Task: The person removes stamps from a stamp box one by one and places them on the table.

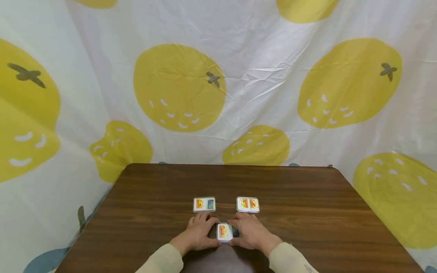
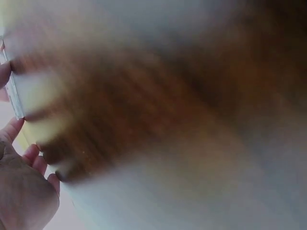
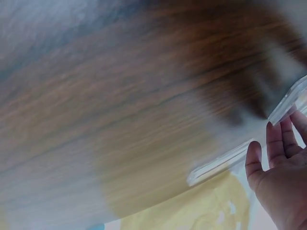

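Observation:
A picture card in a clear case (image 1: 223, 232) lies near the front of the table between both hands. My left hand (image 1: 199, 232) holds its left side, thumb at the near corner and index finger at the far one. My right hand (image 1: 252, 232) holds the right side likewise and covers part of the picture. In the right wrist view, fingertips touch the clear case (image 3: 289, 101); in the left wrist view, fingers meet the thin case edge (image 2: 14, 93). Beyond the hands lie a left cased card (image 1: 204, 204) and a right cased card (image 1: 247, 204), face up, apart.
The dark wooden table (image 1: 307, 204) extends around the cards to its far edge. Behind it hangs a white curtain (image 1: 256, 45) with large yellow fruit prints, which also runs along both sides.

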### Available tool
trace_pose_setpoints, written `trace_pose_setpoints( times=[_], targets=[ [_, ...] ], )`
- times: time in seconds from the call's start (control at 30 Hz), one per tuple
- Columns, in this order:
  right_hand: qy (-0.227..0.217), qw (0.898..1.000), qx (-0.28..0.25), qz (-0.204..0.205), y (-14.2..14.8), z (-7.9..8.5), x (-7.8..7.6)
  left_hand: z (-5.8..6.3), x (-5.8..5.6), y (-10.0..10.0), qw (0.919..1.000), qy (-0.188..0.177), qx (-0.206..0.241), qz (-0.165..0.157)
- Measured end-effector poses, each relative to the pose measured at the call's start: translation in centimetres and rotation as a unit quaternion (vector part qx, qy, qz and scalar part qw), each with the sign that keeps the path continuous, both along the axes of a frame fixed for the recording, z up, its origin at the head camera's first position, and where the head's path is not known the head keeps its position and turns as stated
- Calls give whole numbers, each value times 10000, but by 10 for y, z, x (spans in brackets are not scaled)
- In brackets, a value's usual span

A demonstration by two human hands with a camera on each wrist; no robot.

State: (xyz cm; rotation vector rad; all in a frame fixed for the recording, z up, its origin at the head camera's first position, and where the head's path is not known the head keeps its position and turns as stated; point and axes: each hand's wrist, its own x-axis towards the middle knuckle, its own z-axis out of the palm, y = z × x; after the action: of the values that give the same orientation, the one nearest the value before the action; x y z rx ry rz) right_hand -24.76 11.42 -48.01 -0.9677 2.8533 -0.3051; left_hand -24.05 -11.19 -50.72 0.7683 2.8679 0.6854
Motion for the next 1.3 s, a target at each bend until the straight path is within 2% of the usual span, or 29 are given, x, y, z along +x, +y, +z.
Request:
trace_pose_setpoints(
  times=[0.2, 0.53, 0.83, 1.3],
  targets=[
    [-287, 9990, -338, -78, 7, -3, -3, 6, 1, 0, 9998, -185, 6, 14],
    [-344, 9972, -646, -166, 18, -8, -7, 2, -1, -2, 9999, -161, 26, 54],
    [-109, 9984, -552, -65, 19, -8, -7, -5, -4, -1, 9998, -194, 42, 87],
    [-48, 9985, -538, -42, 20, -11, -6, 1, 0, 1, 9995, -217, 201, 110]
  ],
)
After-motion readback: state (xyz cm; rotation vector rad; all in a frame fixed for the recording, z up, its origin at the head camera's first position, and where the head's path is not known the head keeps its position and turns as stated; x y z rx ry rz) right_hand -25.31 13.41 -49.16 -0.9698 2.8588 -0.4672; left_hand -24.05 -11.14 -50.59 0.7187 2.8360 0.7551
